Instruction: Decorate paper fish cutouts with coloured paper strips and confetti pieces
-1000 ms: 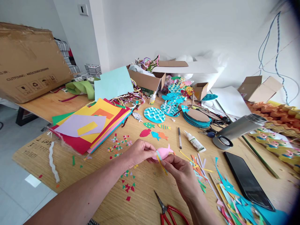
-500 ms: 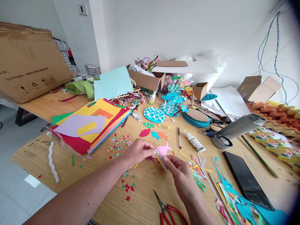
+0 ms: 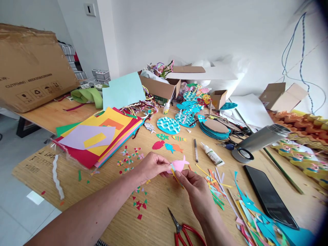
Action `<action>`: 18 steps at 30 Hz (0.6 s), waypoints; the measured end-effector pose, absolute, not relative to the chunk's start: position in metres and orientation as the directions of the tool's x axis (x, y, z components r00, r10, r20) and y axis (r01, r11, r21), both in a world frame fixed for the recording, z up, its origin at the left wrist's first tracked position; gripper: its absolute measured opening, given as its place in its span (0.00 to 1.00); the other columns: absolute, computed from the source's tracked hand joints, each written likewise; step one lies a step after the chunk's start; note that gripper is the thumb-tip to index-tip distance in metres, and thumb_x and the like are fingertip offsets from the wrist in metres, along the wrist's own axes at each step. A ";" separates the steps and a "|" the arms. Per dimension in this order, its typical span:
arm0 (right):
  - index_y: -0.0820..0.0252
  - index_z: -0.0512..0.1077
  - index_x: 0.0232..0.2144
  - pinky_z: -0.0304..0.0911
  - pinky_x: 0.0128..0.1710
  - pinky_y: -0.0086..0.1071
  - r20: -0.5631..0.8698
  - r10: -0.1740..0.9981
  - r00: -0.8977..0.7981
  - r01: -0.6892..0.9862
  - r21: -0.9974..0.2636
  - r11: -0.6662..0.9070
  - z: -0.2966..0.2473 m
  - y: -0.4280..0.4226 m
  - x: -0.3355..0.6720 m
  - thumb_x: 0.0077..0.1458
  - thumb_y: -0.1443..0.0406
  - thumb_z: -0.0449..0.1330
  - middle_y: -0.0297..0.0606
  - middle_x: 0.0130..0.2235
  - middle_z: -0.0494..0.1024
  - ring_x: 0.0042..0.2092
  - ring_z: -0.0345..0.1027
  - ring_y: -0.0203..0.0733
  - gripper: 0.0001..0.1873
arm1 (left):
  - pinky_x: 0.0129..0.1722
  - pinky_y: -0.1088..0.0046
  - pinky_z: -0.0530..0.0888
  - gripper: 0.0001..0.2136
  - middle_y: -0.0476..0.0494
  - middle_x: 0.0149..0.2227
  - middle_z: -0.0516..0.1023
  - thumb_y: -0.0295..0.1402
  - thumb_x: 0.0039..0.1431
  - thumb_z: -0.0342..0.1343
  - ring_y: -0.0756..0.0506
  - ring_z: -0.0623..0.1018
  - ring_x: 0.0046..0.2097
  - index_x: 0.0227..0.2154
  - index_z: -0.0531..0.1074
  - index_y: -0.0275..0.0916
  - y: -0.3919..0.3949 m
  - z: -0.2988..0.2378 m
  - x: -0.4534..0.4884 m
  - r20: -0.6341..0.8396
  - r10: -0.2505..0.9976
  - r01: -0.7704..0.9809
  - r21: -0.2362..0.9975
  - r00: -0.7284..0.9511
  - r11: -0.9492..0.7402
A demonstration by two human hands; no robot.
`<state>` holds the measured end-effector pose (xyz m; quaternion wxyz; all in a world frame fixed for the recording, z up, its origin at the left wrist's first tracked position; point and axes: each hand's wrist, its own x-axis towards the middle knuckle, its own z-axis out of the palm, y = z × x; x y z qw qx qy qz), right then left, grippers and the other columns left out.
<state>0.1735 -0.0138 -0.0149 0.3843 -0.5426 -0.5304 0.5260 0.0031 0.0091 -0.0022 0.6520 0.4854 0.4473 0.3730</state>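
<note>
Paper fish, pink, round-bellied, fork-tailed

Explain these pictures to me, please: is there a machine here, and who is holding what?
There's no machine, just a person's bare left hand and right hand. Every picture comes from one camera worn on their head, looking forward and down.

Between them, the hands hold a pink paper fish, with thin paper strips against it.

On the wooden table lie red-handled scissors, a pen, a white glue bottle, a phone, coloured paper sheets and many paper scraps.
</note>
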 end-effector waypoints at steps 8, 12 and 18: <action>0.61 0.69 0.20 0.43 0.23 0.29 -0.168 0.981 -0.102 0.170 -0.974 -0.149 -0.024 -0.012 0.176 0.44 0.48 0.64 0.29 0.20 0.61 0.24 0.48 0.32 0.22 | 0.32 0.72 0.72 0.10 0.45 0.23 0.77 0.36 0.45 0.60 0.49 0.75 0.27 0.24 0.78 0.32 0.009 -0.005 0.003 -0.212 0.919 -0.055 0.968 0.333 0.244; 0.61 0.69 0.19 0.43 0.23 0.29 -0.169 0.981 -0.096 0.154 -0.976 -0.153 -0.022 -0.013 0.175 0.43 0.48 0.64 0.29 0.19 0.61 0.24 0.48 0.32 0.22 | 0.31 0.73 0.72 0.10 0.45 0.22 0.76 0.36 0.46 0.60 0.49 0.75 0.26 0.24 0.77 0.32 0.010 -0.004 0.003 -0.213 0.917 -0.071 0.966 0.337 0.250; 0.61 0.71 0.22 0.48 0.25 0.30 -0.180 0.975 -0.134 0.157 -0.975 -0.158 -0.014 -0.016 0.172 0.49 0.48 0.60 0.33 0.22 0.67 0.25 0.54 0.35 0.22 | 0.31 0.73 0.72 0.10 0.45 0.23 0.77 0.37 0.46 0.60 0.49 0.75 0.27 0.24 0.77 0.33 0.008 -0.004 0.002 -0.195 0.926 -0.102 0.966 0.322 0.239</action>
